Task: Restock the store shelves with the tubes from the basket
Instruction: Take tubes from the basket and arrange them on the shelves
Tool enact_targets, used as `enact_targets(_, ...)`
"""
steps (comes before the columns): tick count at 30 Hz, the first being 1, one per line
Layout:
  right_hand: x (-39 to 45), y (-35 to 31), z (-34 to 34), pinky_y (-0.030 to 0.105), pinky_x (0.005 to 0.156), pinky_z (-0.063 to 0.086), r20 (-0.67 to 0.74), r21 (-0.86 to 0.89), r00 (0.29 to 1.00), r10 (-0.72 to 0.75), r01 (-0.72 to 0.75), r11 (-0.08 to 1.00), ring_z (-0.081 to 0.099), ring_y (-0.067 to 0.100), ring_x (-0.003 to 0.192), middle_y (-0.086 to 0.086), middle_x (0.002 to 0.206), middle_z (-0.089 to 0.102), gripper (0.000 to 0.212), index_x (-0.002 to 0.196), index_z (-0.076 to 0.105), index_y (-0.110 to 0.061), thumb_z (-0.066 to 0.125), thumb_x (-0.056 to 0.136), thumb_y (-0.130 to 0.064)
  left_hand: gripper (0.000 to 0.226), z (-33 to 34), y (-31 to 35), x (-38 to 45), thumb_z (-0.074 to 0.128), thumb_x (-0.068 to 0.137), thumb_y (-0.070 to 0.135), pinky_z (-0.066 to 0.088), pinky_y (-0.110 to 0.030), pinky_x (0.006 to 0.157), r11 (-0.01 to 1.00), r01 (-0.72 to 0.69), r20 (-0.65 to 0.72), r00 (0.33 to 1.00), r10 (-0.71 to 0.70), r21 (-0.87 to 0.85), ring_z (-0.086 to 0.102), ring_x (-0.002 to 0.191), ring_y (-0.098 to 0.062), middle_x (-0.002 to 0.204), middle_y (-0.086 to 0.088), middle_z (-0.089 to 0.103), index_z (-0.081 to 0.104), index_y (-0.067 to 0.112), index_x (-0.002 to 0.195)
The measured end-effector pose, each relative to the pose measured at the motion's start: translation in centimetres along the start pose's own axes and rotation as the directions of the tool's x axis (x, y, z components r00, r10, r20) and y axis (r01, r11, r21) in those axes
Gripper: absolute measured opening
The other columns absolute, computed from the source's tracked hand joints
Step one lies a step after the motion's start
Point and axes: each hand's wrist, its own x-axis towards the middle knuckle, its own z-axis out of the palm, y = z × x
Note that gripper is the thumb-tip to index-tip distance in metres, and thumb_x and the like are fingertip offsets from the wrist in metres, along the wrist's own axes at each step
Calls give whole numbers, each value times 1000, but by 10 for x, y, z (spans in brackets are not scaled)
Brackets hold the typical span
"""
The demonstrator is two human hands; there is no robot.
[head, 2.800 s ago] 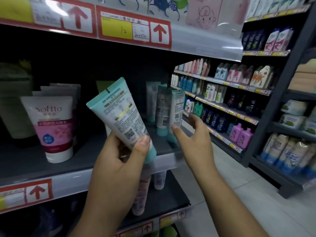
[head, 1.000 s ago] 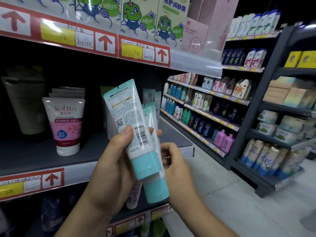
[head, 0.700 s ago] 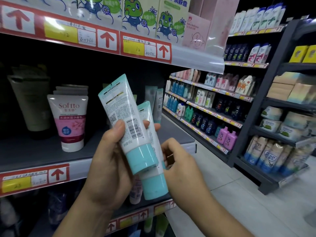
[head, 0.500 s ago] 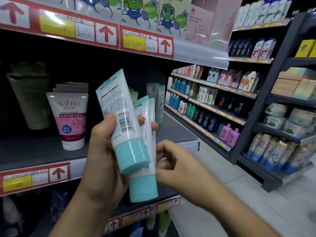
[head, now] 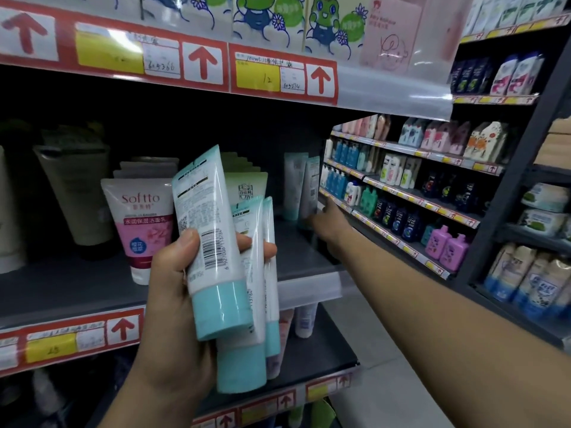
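- While the left hand (head: 173, 291) grips three tubes (head: 216, 242) with teal caps pointing down, its thumb lies across the barcode of the front one and its fingertips show past the right edge of the bundle.
- The front tube leans to the left at its top; the other two stand behind it and to its right, packed close together.
- Behind the left hand, on the shelf (head: 77, 291), a pink and white tube (head: 140, 223) stands on its cap, with a dark grey tube (head: 74, 193) further left of it.
- Just behind the held tubes stands a row of green-topped tubes (head: 247, 183) on the same shelf.
- The right hand (head: 329, 223) reaches forward to the far right end of that shelf, well apart from the left hand; it is blurred, and whether it holds anything I cannot tell.
- Just above and left of the right hand stand two pale teal tubes (head: 301, 186), at its fingertips.
- Above both hands runs a red and yellow price strip (head: 278, 75) on the upper shelf edge.
- Beyond the right arm, more shelves (head: 417, 208) carry bottles along the aisle.
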Motion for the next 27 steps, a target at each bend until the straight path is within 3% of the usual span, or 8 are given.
enact_targets(2, 14, 10, 7, 46, 92, 55, -26, 4, 1000, -11, 11, 1000, 65, 26, 102, 4, 113, 67, 48, 128, 51, -21, 67, 85, -8, 53, -4, 2, 1, 71, 55, 60, 61, -40, 71, 1000, 19, 37, 999, -19, 3, 71, 86, -32, 97, -25, 73, 77, 12, 77)
enact_targets(6, 21, 15, 11, 44, 91, 54, -123, -138, 992, -28, 11, 990, 64, 27, 101, 5, 112, 69, 46, 121, 60, -17, 74, 80, -32, 53, -8, 2, 1, 76, 51, 56, 62, -40, 69, 998, 53, 46, 998, -52, -17, 72, 83, -31, 93, -24, 73, 77, 10, 78)
enact_targets(11, 43, 36, 12, 41, 81, 59, -89, -225, 995, 41, -60, 972, 69, 26, 89, 5, 98, 73, 85, 104, 70, -21, 73, 30, -62, 47, -3, 5, -5, 69, 50, 51, 62, -37, 66, 997, 60, 23, 998, -59, -48, 74, 77, -28, 84, -20, 75, 78, 11, 71)
enact_targets(16, -5, 0, -1, 29, 63, 48, -22, -273, 997, 74, -78, 959, 61, 24, 79, 6, 88, 66, 28, 90, 63, -11, 79, 74, -26, 51, -3, 8, -10, 68, 52, 55, 61, -39, 67, 997, 79, 16, 997, -79, -18, 72, 82, -30, 94, -25, 73, 77, 11, 76)
enact_targets(18, -6, 2, -5, 28, 64, 41, -46, -361, 998, 40, -54, 931, 58, 24, 82, 5, 87, 60, 38, 94, 57, -11, 79, 77, -36, 52, -5, 8, -10, 70, 52, 55, 61, -39, 71, 997, 73, 21, 997, -72, -31, 72, 84, -30, 94, -24, 73, 77, 10, 77)
enact_targets(20, -5, 2, -4, 31, 66, 49, -23, -382, 999, 37, -43, 923, 62, 25, 86, 7, 94, 65, 56, 106, 57, -7, 83, 68, -40, 51, -6, 9, -9, 68, 55, 55, 61, -39, 71, 997, 69, 14, 998, -68, -30, 72, 83, -30, 93, -23, 74, 77, 10, 77)
enact_targets(23, -5, 0, -6, 35, 71, 55, 65, -412, 996, 68, -36, 910, 66, 28, 87, 12, 98, 68, 51, 114, 60, -8, 80, 72, -29, 49, -8, 9, -8, 67, 55, 54, 60, -39, 74, 997, 70, -1, 998, -70, -33, 72, 84, -30, 93, -24, 74, 77, 10, 74)
enact_targets(27, 0, 4, -1, 31, 68, 47, 0, -543, 1000, -3, 2, 839, 64, 28, 95, 7, 102, 66, 58, 112, 61, -11, 79, 73, -50, 52, -8, 9, -7, 72, 48, 56, 61, -38, 69, 997, 70, 2, 998, -70, -19, 73, 84, -30, 98, -27, 73, 77, 12, 75)
